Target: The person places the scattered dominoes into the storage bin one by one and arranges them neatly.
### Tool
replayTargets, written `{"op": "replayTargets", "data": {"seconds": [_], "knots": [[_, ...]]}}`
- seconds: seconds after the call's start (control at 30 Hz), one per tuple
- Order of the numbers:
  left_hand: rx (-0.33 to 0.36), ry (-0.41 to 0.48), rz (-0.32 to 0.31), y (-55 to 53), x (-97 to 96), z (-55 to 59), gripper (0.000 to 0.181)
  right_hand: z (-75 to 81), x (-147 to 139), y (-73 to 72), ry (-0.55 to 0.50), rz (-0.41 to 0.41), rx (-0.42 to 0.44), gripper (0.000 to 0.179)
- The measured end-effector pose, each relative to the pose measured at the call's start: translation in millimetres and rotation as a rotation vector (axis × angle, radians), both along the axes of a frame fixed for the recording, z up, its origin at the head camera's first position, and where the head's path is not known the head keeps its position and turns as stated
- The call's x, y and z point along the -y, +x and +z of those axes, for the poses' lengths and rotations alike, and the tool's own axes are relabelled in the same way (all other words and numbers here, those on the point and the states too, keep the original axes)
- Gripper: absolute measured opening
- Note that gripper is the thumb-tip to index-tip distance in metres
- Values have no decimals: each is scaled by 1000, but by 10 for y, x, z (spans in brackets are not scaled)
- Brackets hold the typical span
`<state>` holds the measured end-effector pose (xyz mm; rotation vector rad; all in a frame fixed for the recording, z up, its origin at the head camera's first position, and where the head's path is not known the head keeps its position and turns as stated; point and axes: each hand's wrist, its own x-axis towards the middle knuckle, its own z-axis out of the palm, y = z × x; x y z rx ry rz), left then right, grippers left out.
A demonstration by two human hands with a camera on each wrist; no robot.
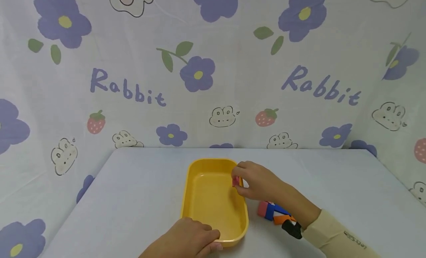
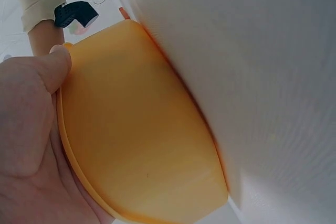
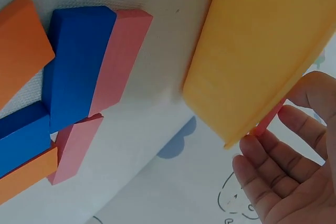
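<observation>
Right hand: here's the right hand (image 1: 254, 180), out at the tray's right rim toward the far end, thumb and fingertips pinching a small block.
Red block: and there it is, the red block (image 1: 236, 181), caught between the right hand's thumb and fingers, close by the right wall; whether it touches the plastic, I cannot tell.
Left hand: down at the near left corner, the left hand (image 1: 191, 237) grips the rim, fingers curled over it.
Yellow tray: the rounded, rectangular yellow tray (image 1: 213, 202) stretches ahead of the left hand and sits just left of the right one.
Blocks beside: nearer the person than the right hand, under its forearm, lies a cluster: pink blocks (image 3: 121, 59), blue blocks (image 3: 79, 66) and orange blocks (image 3: 23, 45), a pink one flush against a blue.
Sleeve: behind the right hand, a beige sleeve (image 1: 336, 234), with a black wrist piece (image 1: 292, 229) by the cuff.
Table: white tabletop (image 1: 133, 198) below both hands.
Backdrop: beyond them, a white cloth (image 1: 239, 73) of purple flowers, strawberries and "Rabbit" lettering.
</observation>
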<state>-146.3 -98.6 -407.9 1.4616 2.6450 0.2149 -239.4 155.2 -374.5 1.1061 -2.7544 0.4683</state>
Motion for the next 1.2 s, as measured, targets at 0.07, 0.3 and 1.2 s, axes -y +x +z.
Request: {"op": "replayTargets", "data": {"seconds": [0.07, 0.3, 1.2], "knots": [[19, -10, 9, -5, -5, -3, 36, -8, 12, -7, -1, 3, 3, 20], [86, -40, 37, -21, -15, -4, 36, -36, 92, -49, 4, 28, 6, 18], [32, 12, 5, -13, 2, -18, 34, -159, 312, -175, 45, 74, 135, 11]]}}
